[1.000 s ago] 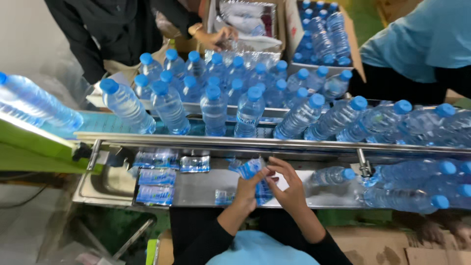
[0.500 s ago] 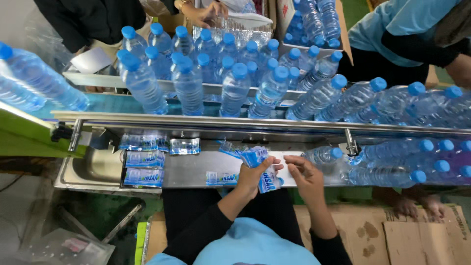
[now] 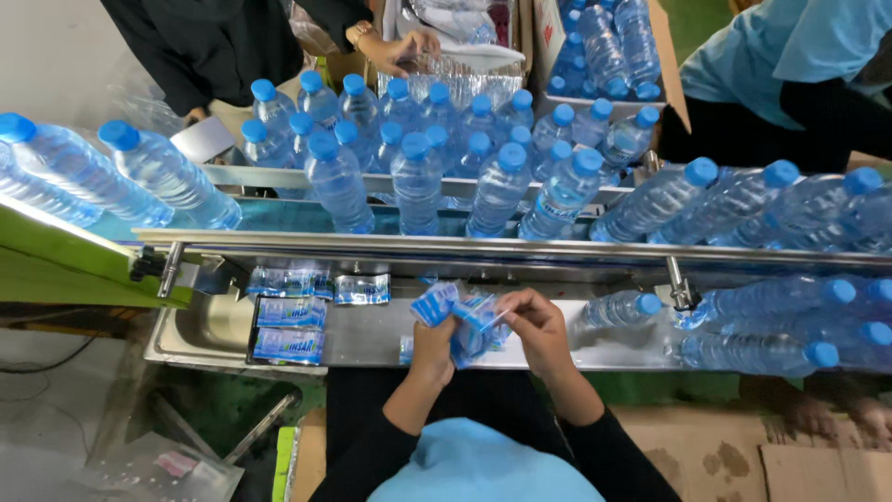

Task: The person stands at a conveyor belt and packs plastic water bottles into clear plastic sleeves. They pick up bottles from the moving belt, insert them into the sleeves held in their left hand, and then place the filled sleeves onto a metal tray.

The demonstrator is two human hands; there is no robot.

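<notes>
Both hands' grip was closed on a bunch of blue label sleeves [image 3: 469, 321]: left hand [image 3: 434, 346] clutched it, right hand [image 3: 537, 327] pinched one sleeve loose above the steel tabletop [image 3: 372, 339]. Likely separating a sleeve; a bottle [image 3: 613, 309] lay just right.

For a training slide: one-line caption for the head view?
Both hands, left hand and right hand, hold blue label sleeves beside capped water bottles.
</notes>
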